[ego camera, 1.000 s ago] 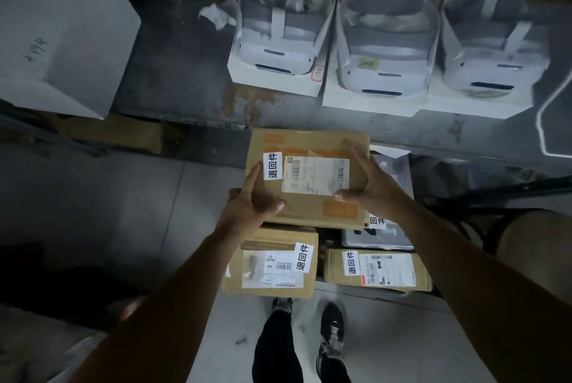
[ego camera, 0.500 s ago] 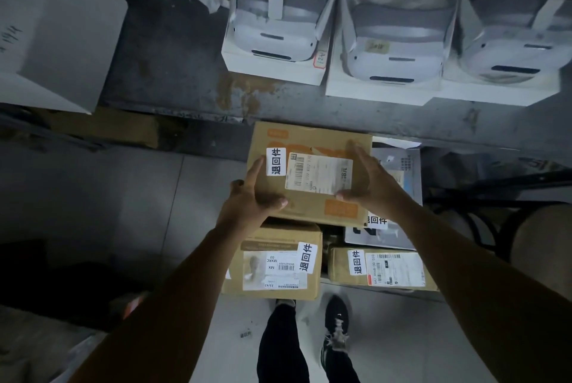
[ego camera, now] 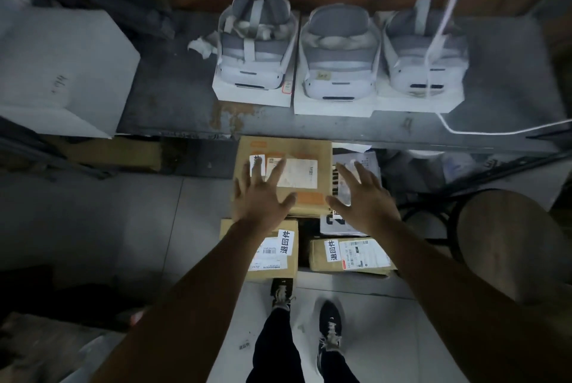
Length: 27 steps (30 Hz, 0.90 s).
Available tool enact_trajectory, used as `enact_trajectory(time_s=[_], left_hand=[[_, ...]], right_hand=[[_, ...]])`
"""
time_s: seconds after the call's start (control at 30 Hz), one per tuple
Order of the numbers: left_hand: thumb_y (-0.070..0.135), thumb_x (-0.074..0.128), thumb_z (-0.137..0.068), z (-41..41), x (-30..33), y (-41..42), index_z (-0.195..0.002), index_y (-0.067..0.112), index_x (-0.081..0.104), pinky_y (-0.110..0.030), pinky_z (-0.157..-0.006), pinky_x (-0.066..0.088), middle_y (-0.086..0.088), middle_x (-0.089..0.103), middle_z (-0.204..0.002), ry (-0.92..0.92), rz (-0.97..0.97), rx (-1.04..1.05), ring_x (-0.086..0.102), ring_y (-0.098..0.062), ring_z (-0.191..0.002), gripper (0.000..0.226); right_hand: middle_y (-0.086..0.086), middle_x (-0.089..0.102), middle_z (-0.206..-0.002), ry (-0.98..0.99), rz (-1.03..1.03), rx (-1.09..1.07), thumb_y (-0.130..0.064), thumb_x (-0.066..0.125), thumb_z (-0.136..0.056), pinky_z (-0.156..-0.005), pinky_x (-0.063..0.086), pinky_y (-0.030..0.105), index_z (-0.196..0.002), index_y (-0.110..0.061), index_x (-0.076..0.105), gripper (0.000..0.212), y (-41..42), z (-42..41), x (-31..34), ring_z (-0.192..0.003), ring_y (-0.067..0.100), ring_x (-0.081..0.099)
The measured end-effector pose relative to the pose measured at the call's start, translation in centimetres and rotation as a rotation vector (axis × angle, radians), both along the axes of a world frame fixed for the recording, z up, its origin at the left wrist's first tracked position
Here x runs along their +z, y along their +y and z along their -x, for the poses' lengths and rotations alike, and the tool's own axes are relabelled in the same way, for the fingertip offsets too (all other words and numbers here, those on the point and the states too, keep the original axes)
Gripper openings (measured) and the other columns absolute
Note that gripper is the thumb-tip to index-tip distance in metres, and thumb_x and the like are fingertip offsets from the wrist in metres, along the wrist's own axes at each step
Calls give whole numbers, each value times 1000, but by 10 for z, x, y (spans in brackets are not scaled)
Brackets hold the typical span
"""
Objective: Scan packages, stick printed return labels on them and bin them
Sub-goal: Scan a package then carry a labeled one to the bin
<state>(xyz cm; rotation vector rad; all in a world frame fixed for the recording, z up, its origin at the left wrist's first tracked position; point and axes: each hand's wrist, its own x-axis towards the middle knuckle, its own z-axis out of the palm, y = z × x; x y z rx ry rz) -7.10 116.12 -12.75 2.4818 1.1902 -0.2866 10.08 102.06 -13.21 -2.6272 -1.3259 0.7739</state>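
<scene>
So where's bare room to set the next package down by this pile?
The floor tiles left of the top box and the lower left box lie bare. The gap between the lower left box and the lower right box is tight. A stool crowds the right.

Single head view, looking steeply down, close over stacked boxes (ego camera: 283,159).

Left hand (ego camera: 260,200), right hand (ego camera: 365,200) released top box (ego camera: 309,147), fingers now spread.
</scene>
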Motion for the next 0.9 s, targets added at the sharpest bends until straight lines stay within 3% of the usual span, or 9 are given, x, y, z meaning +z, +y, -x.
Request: enact_trajectory(time_s=[0.27, 0.53, 0.9], left_hand=[[60, 35, -99, -10, 79, -108, -157, 35, 10, -52, -120, 12, -7, 7, -165, 65, -103, -180, 2, -31, -152, 68], [59, 33, -99, -20, 116, -212, -157, 32, 14, -50, -119, 18, -7, 11, -164, -28, -145, -464, 10, -31, -150, 66], [52, 43, -98, -26, 158, -376, -154, 31, 25, -52, -116, 22, -6, 25, -158, -190, -96, -954, 18, -27, -147, 63]], right_hand=[[7, 9, -164, -174, -14, -143, -63, 40, -94, -115, 23, 54, -155, -32, 12, 74, -114, 20, 75, -149, 32, 11], [6, 8, -164, -216, -21, -442, -62, 36, -96, -118, 14, 56, -155, -33, 10, 71, -243, 55, 132, -150, 31, 5], [8, 13, -163, -346, 71, -896, -63, 41, -94, -116, 23, 56, -155, -33, 11, 75, -417, 143, 181, -149, 31, 14]])
